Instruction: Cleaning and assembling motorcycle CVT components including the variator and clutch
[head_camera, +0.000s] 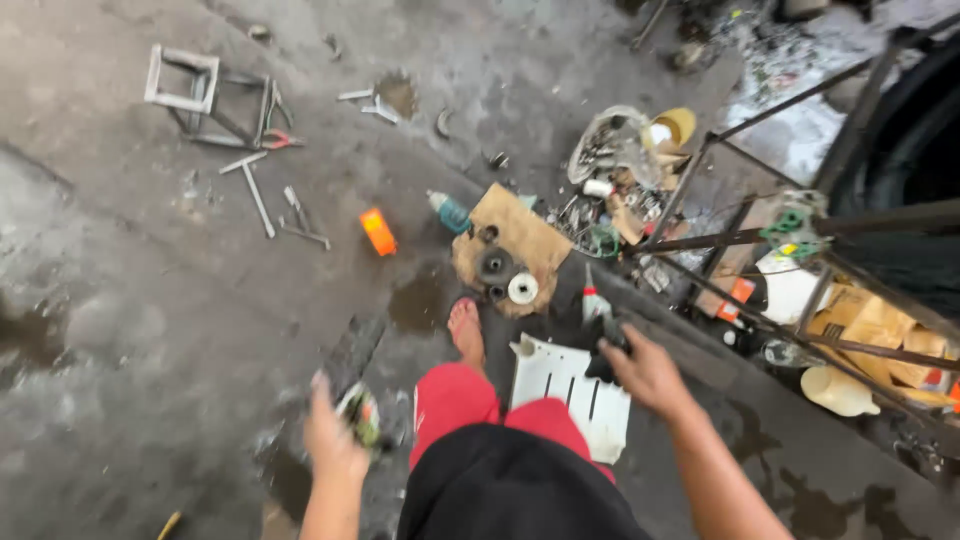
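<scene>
Both hands closed: left (332, 440) grips a blurred object (360, 415), right (648, 375) a dark tool (608, 350).

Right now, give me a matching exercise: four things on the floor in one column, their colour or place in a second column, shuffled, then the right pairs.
Things:
1. flat block
2. slotted panel
3. square metal frame
4. round disc

Descriptions:
A. white, lying on the cardboard sheet
B. orange, alone on the wet concrete
C. far left, near the loose metal bars
D. white, beside the right hand

Pairs: 1-B, 2-D, 3-C, 4-A
</scene>
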